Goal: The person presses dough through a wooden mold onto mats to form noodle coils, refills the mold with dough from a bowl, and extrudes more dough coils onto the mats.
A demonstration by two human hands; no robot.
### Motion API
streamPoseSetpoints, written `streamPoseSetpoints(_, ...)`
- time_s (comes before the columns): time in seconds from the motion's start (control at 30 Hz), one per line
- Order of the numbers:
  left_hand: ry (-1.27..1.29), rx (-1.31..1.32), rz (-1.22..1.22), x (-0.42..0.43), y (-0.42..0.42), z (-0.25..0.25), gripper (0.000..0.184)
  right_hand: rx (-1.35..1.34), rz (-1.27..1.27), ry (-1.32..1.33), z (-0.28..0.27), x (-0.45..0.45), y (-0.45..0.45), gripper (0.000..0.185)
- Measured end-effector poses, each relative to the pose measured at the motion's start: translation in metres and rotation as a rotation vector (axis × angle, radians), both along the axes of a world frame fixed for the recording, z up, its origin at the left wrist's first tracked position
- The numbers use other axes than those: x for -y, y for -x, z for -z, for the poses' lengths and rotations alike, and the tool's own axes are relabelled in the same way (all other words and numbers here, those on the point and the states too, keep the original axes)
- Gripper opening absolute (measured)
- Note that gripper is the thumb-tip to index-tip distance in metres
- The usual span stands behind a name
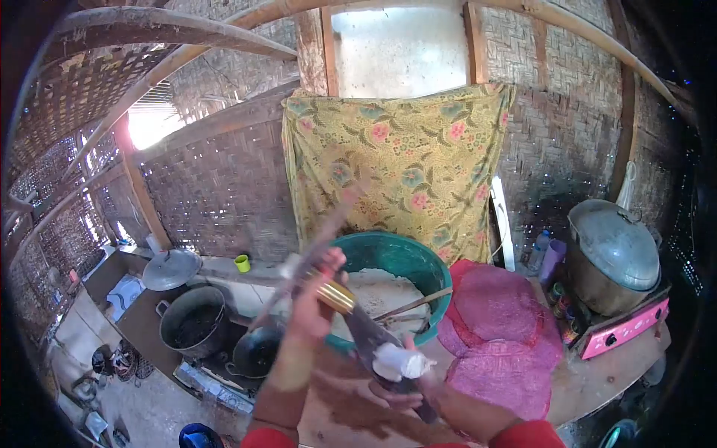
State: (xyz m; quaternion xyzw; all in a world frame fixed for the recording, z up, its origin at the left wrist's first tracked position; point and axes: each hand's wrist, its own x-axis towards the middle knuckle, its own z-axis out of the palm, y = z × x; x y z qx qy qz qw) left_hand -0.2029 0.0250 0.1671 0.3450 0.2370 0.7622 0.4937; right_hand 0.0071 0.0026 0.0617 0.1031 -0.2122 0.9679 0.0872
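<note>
Dark long object: in both hands, held aslant over the near side of the green basin; exact kind unclear.
Left hand: fingers curled round the upper stretch, by the gold band. Fingertips smeared by motion; contact points cannot be told.
Right hand: fingers bent round the white piece and the lower part. Whether the white piece is wrap or fitting, cannot tell.
Handling: my judgement, a firm left grip near the band and a steady right one low down would check twisting. Wrists loose, motion short and even; better clear of the basin rim. Pale strip could be an edge, so fingers best off it.
Look: dark, smooth, narrow; gold band shiny, white piece pale and crumpled-looking. Lower end runs past the right hand.
Pale strip: long, blurred, crossing by the left hand; whether joined to the dark object, cannot tell.
Basin: whitish, powdery-looking contents; wooden stick leaning inside.
Pink net sack: just beside basin, right side, on the surface.
Pink stove: far right, large lidded pot on top.
Left side: open dark pot, loose lid, lime cup.
</note>
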Motion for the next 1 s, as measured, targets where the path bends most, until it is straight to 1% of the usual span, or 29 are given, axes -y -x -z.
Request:
streamPoseSetpoints(0.07,-0.046,-0.38,-0.331,-0.002,-0.032,0.046,0.036,0.003,0.06,0.225,0.015,0.029,-0.035,0.083)
streamPoseSetpoints(0.1,-0.046,-0.369,-0.311,-0.013,-0.028,0.092,0.036,0.011,0.081,0.226,0.015,0.033,-0.055,0.083)
streamPoseSetpoints(0.13,-0.008,-0.449,-0.295,-0.01,-0.042,0.112,0.036,0.215,0.397,0.148,0.016,0.039,-0.076,0.08)
streamPoseSetpoints(0.17,0.022,-0.549,-0.263,-0.003,-0.061,0.122,0.036,0.426,0.713,0.074,0.018,0.049,-0.095,0.078)
streamPoseSetpoints(0.2,0.038,-0.644,-0.219,0.002,-0.081,0.133,0.036,0.616,0.963,-0.002,0.007,0.058,-0.11,0.078)
streamPoseSetpoints(0.27,0.032,-0.809,-0.112,0.014,-0.12,0.15,0.036,0.717,1.211,-0.144,0.014,0.062,-0.14,0.077)
streamPoseSetpoints(0.3,0.017,-0.881,-0.061,0.018,-0.14,0.155,0.036,0.798,1.319,-0.295,0.017,0.065,-0.154,0.078)
streamPoseSetpoints(0.33,-0.002,-0.948,-0.018,0.022,-0.158,0.159,0.035,0.939,1.449,-0.365,0.026,0.069,-0.166,0.077)
streamPoseSetpoints(0.43,-0.066,-1.12,0.091,0.029,-0.2,0.164,0.035,0.906,1.57,-0.448,0.032,0.084,-0.195,0.072)
streamPoseSetpoints(0.47,-0.089,-1.185,0.11,0.034,-0.212,0.154,0.035,0.871,1.62,-0.562,0.02,0.088,-0.202,0.066)
streamPoseSetpoints(0.5,-0.122,-1.269,0.095,0.038,-0.225,0.144,0.035,0.834,1.666,-0.68,0.013,0.091,-0.21,0.074)
streamPoseSetpoints(0.53,-0.153,-1.385,0.021,0.044,-0.235,0.13,0.032,0.85,1.685,-0.678,0.012,0.092,-0.221,0.074)
streamPoseSetpoints(0.57,-0.17,-1.514,0.087,0.046,-0.243,0.117,0.03,0.895,1.793,-0.897,0.013,0.09,-0.234,0.078)
streamPoseSetpoints(0.6,-0.194,-1.506,0.106,0.039,-0.255,0.127,0.03,0.964,1.814,-1.037,0.006,0.093,-0.249,0.081)
streamPoseSetpoints(0.67,-0.078,-1.069,0.538,0.022,-0.281,0.158,0.028,1.105,1.864,-1.312,-0.009,0.099,-0.278,0.089)
streamPoseSetpoints(0.7,-0.362,-1.288,0.306,0.027,-0.28,0.139,0.027,1.179,1.772,-1.588,-0.029,0.106,-0.288,0.09)
streamPoseSetpoints(0.73,-0.373,-1.286,0.325,0.028,-0.288,0.142,0.027,1.242,1.646,-1.855,-0.046,0.112,-0.295,0.091)
streamPoseSetpoints(0.77,-0.515,-1.232,0.305,0.028,-0.296,0.145,0.028,1.151,1.619,-1.929,-0.059,0.115,-0.302,0.092)
streamPoseSetpoints(0.8,-0.503,-1.288,0.332,0.04,-0.301,0.127,0.031,1.165,1.631,-1.92,-0.069,0.119,-0.31,0.092)
streamPoseSetpoints(0.83,-0.492,-1.346,0.36,0.052,-0.306,0.11,0.034,1.289,1.46,-1.909,-0.077,0.126,-0.321,0.092)
streamPoseSetpoints(0.87,-0.497,-1.348,0.374,0.051,-0.314,0.116,0.034,1.401,1.282,-1.886,-0.083,0.13,-0.331,0.091)
streamPoseSetpoints(0.9,-0.464,-1.396,0.582,0.048,-0.323,0.126,0.035,1.4,1.173,-1.896,-0.088,0.132,-0.341,0.091)
streamPoseSetpoints(0.93,-0.428,-1.436,0.789,0.045,-0.331,0.134,0.036,1.411,1.178,-1.881,-0.091,0.136,-0.344,0.091)
streamPoseSetpoints(0.97,-0.427,-1.437,0.804,0.047,-0.336,0.142,0.036,1.411,1.124,-1.96,-0.094,0.141,-0.345,0.089)
streamPoseSetpoints(1.0,-0.417,-1.359,0.901,0.053,-0.34,0.15,0.037,1.408,1.064,-2.034,-0.093,0.146,-0.346,0.087)
